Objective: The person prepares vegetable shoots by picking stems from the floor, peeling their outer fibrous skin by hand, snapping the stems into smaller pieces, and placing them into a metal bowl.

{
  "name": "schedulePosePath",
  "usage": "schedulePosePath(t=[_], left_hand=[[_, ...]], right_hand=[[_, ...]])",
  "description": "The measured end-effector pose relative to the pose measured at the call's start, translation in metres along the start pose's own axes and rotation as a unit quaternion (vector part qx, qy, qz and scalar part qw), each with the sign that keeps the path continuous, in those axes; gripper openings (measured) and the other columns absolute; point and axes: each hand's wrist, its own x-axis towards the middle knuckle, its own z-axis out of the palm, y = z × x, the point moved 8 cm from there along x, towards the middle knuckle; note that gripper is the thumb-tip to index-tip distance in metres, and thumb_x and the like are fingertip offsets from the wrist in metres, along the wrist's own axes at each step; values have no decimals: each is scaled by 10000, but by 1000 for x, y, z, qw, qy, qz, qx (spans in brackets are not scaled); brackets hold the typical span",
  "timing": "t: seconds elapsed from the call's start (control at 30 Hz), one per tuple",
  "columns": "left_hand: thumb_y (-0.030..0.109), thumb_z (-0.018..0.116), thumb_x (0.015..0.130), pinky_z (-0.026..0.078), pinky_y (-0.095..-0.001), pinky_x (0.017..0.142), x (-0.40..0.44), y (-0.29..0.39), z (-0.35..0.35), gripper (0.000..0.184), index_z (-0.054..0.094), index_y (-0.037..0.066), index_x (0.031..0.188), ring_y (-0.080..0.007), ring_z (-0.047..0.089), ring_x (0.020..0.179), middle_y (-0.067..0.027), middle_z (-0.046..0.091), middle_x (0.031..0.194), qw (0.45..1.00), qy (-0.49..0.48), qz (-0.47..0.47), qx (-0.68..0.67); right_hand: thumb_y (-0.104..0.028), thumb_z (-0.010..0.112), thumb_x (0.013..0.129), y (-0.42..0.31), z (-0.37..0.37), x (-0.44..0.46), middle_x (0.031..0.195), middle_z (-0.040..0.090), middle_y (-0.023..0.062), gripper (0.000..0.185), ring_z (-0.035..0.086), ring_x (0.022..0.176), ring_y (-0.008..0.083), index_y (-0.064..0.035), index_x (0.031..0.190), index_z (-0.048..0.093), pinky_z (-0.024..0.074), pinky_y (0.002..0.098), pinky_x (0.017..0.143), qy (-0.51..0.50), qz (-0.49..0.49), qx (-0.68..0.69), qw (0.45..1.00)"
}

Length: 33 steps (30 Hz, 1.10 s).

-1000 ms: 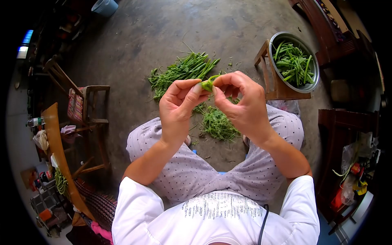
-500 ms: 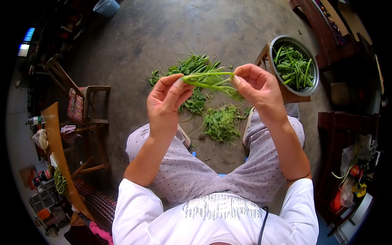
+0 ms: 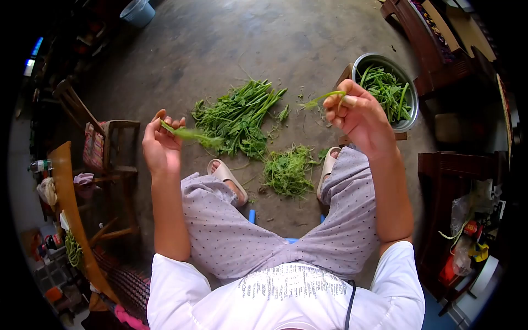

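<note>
My left hand (image 3: 164,144) pinches one end of a green stem (image 3: 190,133), whose feathery, blurred end points right. Well apart on the other side, my right hand (image 3: 360,113) is closed on a thin green strand (image 3: 324,99) that hangs out to the left of the fingers. Between the hands, a large pile of leafy green stems (image 3: 242,118) lies on the floor. Closer to my feet is a smaller heap of stringy green scraps (image 3: 289,171). Behind my right hand a metal basin (image 3: 413,118) holds cut green stems (image 3: 385,91).
The basin rests on a wooden stool (image 3: 397,138) at the right. A wooden chair (image 3: 124,124) stands at the left, and a blue bucket (image 3: 137,13) at the far left. Dark wooden furniture (image 3: 456,165) lines the right side. My sandalled feet flank the scraps.
My hands have moved apart, left hand leftward and right hand slightly rightward. The stem stretched between them is now in two separate pieces, one in each hand.
</note>
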Motion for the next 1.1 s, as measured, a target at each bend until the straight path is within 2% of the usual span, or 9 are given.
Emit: schedulePosePath(t=[0.03, 0.07, 0.17, 0.23, 0.3, 0.43, 0.93, 1.0, 1.1], left_hand=[[130, 463, 908, 456, -223, 553, -2, 3, 4, 211, 555, -18, 1027, -119, 516, 639, -31, 522, 760, 999, -38, 5, 9], [160, 454, 896, 258, -202, 416, -1, 0, -1, 233, 552, 4, 1041, -62, 339, 534, 8, 419, 700, 996, 14, 16, 88], [180, 617, 868, 230, -180, 410, -30, -18, 48, 190, 621, 75, 1027, -9, 331, 497, 46, 513, 774, 946, -102, 54, 304], [147, 705, 807, 240, -179, 418, -56, -29, 89, 202, 652, 85, 992, -12, 323, 474, 34, 568, 798, 873, -233, 164, 396], [33, 685, 796, 270, -174, 447, -82, -29, 123, 235, 649, 68, 1025, -6, 349, 507, 33, 575, 773, 788, -296, 284, 459], [19, 686, 786, 306, -191, 462, -89, -39, 132, 191, 650, 53, 970, -18, 377, 518, 18, 589, 756, 810, -307, 236, 441], [-37, 626, 803, 371, -242, 485, -91, -39, 137, 110, 587, 46, 864, -105, 473, 544, -51, 589, 766, 739, -293, 365, 485], [-48, 611, 768, 450, -332, 548, -91, -39, 137, 127, 578, 33, 860, -260, 582, 650, -102, 575, 771, 744, -283, 357, 489], [-44, 615, 778, 432, -306, 530, -90, -39, 136, 119, 580, 34, 860, -209, 561, 612, -88, 579, 768, 764, -267, 360, 464]], right_hand=[[-152, 560, 888, 4, 4, 1, 981, 642, 127, 135, 615, 884, 145, -61, 979, 517, 471, 219, 702, -2, 4, 2, 1000], [-147, 568, 887, 10, 10, 2, 958, 638, 117, 135, 592, 822, 116, -57, 973, 516, 464, 204, 694, -9, 16, -23, 1000], [-144, 597, 878, 27, 26, 6, 878, 616, 72, 152, 524, 708, 62, -43, 957, 517, 442, 186, 668, -6, 49, -65, 997], [-139, 602, 872, 38, 36, 10, 849, 604, 60, 156, 533, 723, 55, -33, 953, 522, 426, 183, 647, -53, 65, -63, 995], [-133, 610, 863, 46, 44, 12, 804, 573, 33, 160, 518, 715, 57, -26, 943, 521, 408, 189, 629, -37, 75, -87, 993], [-127, 612, 858, 55, 57, 15, 774, 530, 5, 155, 486, 697, 70, -22, 924, 520, 396, 206, 627, -53, 89, -107, 989], [-121, 623, 884, 47, 57, 12, 746, 532, -45, 159, 467, 651, 2, 27, 935, 594, 386, 159, 543, 2, 32, -284, 958], [-116, 622, 883, 47, 55, 11, 758, 540, -39, 155, 468, 650, 2, 30, 926, 594, 386, 161, 540, 28, 22, -290, 956], [-112, 622, 880, 48, 58, 13, 760, 542, -39, 148, 469, 649, 6, 24, 931, 594, 388, 163, 542, 34, 25, -238, 970]])
